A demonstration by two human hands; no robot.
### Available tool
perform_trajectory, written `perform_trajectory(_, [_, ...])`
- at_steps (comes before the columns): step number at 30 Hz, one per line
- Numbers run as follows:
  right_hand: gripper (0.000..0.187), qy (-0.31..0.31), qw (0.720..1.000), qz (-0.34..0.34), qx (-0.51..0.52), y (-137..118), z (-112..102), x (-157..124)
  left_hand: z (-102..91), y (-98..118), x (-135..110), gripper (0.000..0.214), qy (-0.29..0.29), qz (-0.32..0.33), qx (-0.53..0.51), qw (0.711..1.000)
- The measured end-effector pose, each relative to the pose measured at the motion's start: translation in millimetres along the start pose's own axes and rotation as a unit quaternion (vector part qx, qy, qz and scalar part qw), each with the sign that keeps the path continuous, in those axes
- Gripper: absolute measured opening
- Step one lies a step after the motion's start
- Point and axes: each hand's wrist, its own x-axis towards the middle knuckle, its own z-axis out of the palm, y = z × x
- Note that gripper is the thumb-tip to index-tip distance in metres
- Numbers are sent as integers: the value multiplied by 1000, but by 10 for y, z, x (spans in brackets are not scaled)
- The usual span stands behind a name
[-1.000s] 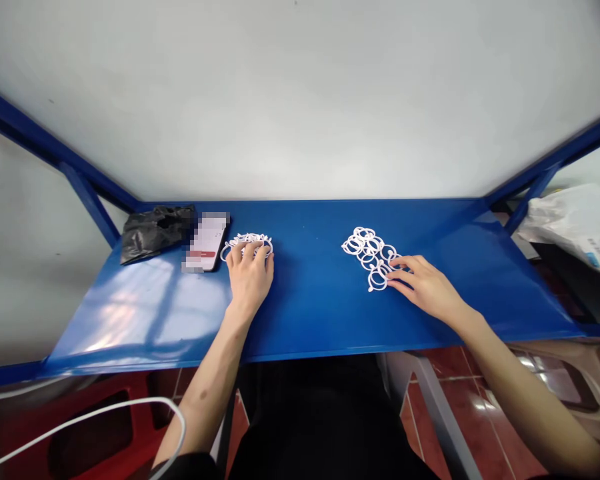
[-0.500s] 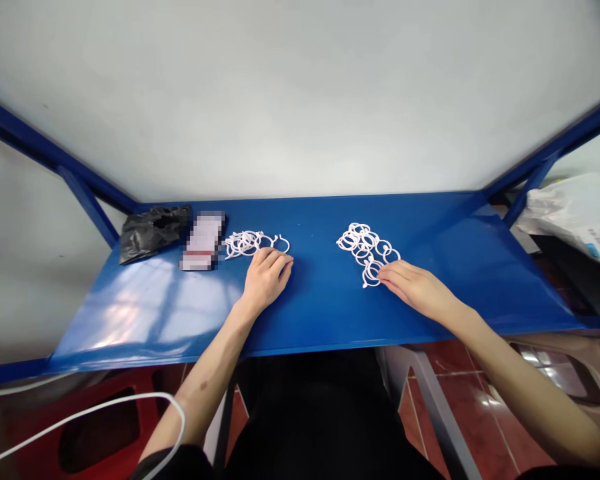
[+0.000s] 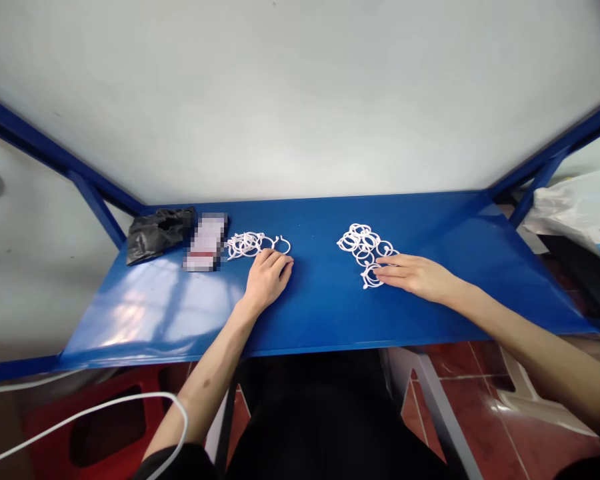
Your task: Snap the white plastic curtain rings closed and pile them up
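Observation:
Two groups of thin white rings with small knobs, which look like curtain rings, lie on a blue table (image 3: 310,313). Beside the left pile of rings (image 3: 245,244) rests my left hand (image 3: 266,279), its fingers curled down towards the tabletop. A single ring (image 3: 289,245) shows just beyond its fingertips; whether the fingers grip anything is hidden. My right hand (image 3: 417,277) reaches in from the right with fingers stretched out and slightly apart. Its fingertips lie over the near rings of the right group (image 3: 360,240), covering part of them.
A phone (image 3: 206,241) with a blurred screen lies left of the rings, next to a crumpled black plastic bag (image 3: 157,233). Blue frame bars flank the table. At far right is a white plastic bag (image 3: 577,207). A white cable (image 3: 105,402) crosses my left forearm.
The fingers of my right hand have gone from pinched together at a near ring to stretched out above the rings. My left hand keeps its place. The view has shifted slightly.

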Motion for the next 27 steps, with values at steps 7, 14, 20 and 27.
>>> perform_trajectory(7, [26, -3, 1000, 0, 0, -158, 6, 130, -1, -6, 4, 11, -13, -5, -5, 1000])
perform_trajectory(14, [22, 0, 995, 98, -18, -238, -45, 92, -6, 9, 11, 11, -9, -4, -10, 1000])
perform_trajectory(20, [23, 7, 991, 133, -7, -319, 27, 120, -8, 14, 9, 12, -21, -13, -19, 1000])
perform_trajectory(27, [26, 9, 987, 155, 47, -399, 39, 193, -13, 25, 1, 13, -28, -10, -28, 999])
